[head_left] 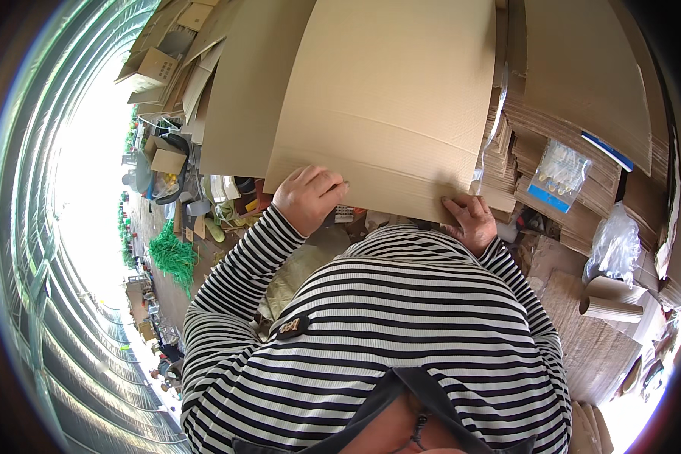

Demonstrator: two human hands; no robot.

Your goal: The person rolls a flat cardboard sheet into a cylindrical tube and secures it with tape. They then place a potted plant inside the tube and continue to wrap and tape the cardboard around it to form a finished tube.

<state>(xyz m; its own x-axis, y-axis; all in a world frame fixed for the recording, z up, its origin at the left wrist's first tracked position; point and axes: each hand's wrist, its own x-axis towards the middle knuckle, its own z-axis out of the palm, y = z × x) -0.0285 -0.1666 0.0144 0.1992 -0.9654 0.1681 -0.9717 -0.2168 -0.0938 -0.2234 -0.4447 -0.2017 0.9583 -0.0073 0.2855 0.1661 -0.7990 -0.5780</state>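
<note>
A large flat sheet of brown corrugated cardboard (390,91) fills the upper middle of the view, held up in front of me. My left hand (308,198) grips its lower left edge, fingers curled over the face. My right hand (471,222) holds the lower right corner, fingers spread against the board. Both arms wear black-and-white striped sleeves.
Another big cardboard sheet (242,83) leans to the left. Stacks of flattened cardboard (575,91) stand on the right, with a clear plastic bag (558,175) on them. Cardboard rolls (611,301) lie at the right. Green netting (172,256) and loose clutter cover the floor at left.
</note>
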